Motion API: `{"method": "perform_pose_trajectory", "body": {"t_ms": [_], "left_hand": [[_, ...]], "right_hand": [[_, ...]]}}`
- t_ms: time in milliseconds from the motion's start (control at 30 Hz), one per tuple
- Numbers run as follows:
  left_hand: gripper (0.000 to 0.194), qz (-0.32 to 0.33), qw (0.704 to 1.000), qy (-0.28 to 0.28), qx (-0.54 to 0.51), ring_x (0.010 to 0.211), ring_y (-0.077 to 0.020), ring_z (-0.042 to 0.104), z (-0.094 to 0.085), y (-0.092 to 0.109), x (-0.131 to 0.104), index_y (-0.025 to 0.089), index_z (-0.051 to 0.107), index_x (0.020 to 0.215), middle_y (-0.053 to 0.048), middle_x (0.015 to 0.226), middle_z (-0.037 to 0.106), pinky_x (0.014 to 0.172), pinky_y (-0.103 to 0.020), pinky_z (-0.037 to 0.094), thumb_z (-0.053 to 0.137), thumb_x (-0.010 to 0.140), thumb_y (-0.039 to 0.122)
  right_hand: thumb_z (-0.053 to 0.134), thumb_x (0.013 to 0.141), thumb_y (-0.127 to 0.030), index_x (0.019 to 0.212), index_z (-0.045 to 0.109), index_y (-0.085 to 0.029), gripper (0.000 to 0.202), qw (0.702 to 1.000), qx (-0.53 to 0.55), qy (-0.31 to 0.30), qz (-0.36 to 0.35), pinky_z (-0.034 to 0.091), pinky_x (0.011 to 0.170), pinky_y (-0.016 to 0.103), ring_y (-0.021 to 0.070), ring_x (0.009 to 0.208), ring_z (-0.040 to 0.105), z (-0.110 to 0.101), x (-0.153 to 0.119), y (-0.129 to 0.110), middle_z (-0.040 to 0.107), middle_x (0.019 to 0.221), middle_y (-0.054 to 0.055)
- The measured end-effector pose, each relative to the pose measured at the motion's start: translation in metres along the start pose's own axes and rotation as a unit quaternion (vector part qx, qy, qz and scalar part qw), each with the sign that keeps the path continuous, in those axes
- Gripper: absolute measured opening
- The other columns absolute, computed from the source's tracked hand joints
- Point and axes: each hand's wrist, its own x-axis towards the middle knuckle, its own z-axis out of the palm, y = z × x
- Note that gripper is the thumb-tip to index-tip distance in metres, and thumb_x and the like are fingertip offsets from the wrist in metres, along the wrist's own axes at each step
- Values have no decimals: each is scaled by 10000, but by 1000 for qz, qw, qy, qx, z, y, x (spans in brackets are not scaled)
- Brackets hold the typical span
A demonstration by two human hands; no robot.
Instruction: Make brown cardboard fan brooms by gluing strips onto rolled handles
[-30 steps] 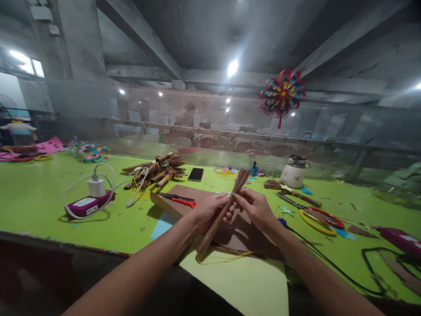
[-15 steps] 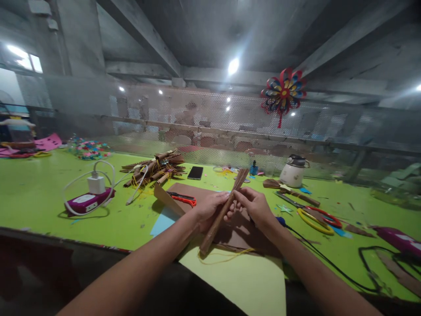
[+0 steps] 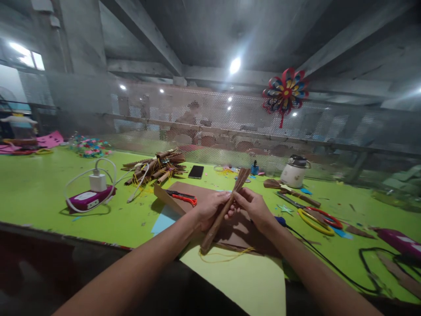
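Note:
A rolled brown paper broom, with a fringed, fanned upper end and a yellow string at its lower end, is held tilted between both hands. My left hand is closed around its middle from the left. On the other side my right hand pinches it just below the fringe, thumb and forefinger together. Beneath them lie brown paper sheets and a pale yellow sheet. An orange-handled utility knife rests on the brown paper, left of my hands.
To the right are scissors, a finished paper broom, a white kettle-shaped jar and a dark cable. At left stand a purple power strip, a phone and a pile of paper brooms.
The view has shifted very slightly. Both hands keep the same grip on the paper broom, with hardly any visible movement.

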Motion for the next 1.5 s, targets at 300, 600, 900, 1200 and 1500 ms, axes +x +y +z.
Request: {"method": "perform_pose_trajectory", "body": {"t_ms": [300,600,900,1200,1500], "left_hand": [[208,-4,1000,28,10,566,-87,509,1,-4,3,134,542,866,-30,689,546,517,-204,379,567,804,331],[166,-28,1000,-8,-4,547,-79,482,2,-3,2,127,561,847,-32,665,547,509,-202,369,545,818,289],[141,-10,988,132,-78,532,-84,501,-6,7,2,119,558,827,-23,621,540,464,-170,370,475,843,232],[42,72,969,217,-90,592,-116,558,-21,14,1,144,536,800,-25,640,552,556,-219,438,540,802,185],[120,94,971,211,-66,667,-122,584,-21,23,-6,153,527,874,-32,762,590,672,-271,469,593,779,185]], "right_hand": [[616,737,-476,855,575,-156,343,999,8,16,31,493,555,269,125,545,560,0,1,7,596,641,5],[679,681,-448,832,608,-144,347,990,104,3,100,492,615,304,139,603,572,-9,1,2,621,739,40],[709,613,-463,782,633,-143,370,979,-45,200,22,434,523,266,134,557,516,-25,4,6,600,641,21],[703,616,-472,604,531,-172,346,983,39,181,17,256,397,225,70,385,332,-37,10,14,400,429,-72],[594,750,-465,547,347,-207,411,981,149,117,33,165,345,193,50,335,207,-30,8,15,268,389,-103]]}}
